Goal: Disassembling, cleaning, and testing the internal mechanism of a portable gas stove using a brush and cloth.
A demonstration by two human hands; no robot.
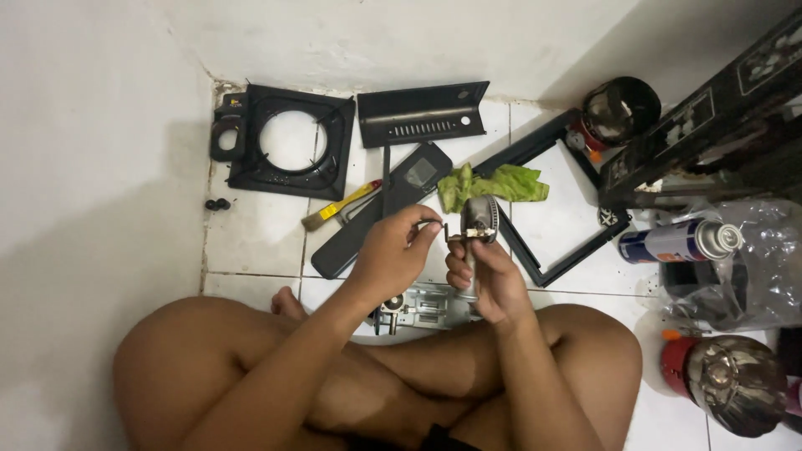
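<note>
Frame centre: right hand (489,280) grips burner assembly (478,224); left hand (391,250) pinches small bracket (436,224) beside it; green cloth (493,184) above.

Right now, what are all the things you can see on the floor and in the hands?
stove top frame: 1, black, far left by the wall
slotted panel: 1, black, against the back wall
long flat cover: 1, black, middle of the floor
paintbrush: 1, yellow handle, left of the flat cover
cloth: 1, green, behind the hands
rectangular frame: 1, black, right of the cloth
gas canister: 1, white and blue, lying at right
metal base part: 1, silver, on the floor under the hands
burner piece: 1, silver, held up
left hand: 1, fingertips pinching at the burner piece
right hand: 1, gripping the burner piece's stem
</note>
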